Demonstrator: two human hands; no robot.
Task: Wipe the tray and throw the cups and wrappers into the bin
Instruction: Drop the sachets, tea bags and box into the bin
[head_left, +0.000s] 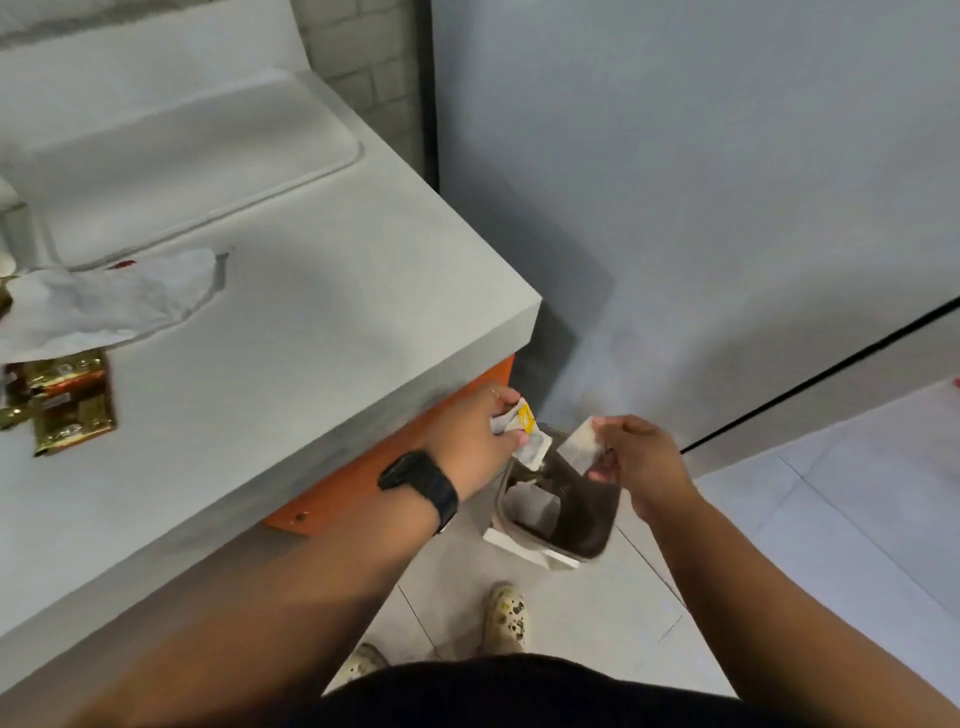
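**Drop over the bin: small mouth, light paper**

Nearest the camera: dark shirt front (519, 691) and both forearms reaching out over the floor (779, 519), patterned shoes (509, 616) below.

- Left hand (467, 431), black watch (421, 483) on the wrist, fingers curled round a bunch of wrappers (524, 431), white with a yellow patch. It sits above the bin's near-left rim, close to the bench (311, 338) edge.
- Right hand (631, 452) pinches a white paper piece (582, 444) between thumb and fingers, over the bin's far side.
- Bin (561, 514): small, dark inside, on the floor by the orange panel (395, 467) under the bench. At least one white scrap (530, 506) already lies in it. How full it is I can't tell.

Risks, as I judge them:
- Opening is narrow and both hands crowd it. Paper released from this height could flutter past the rim onto the floor.
- Left bundle is several pieces; letting go all at once may scatter them, some against the orange panel.
- A knock from either hand could tip a bin this small.

Still on the bench: gold wrappers (67, 400) at the left edge, a crumpled white cloth or tissue (104, 296) beside them, and the pale tray (322, 150) further back. No cups in view. Wiping state of the tray can't be judged.
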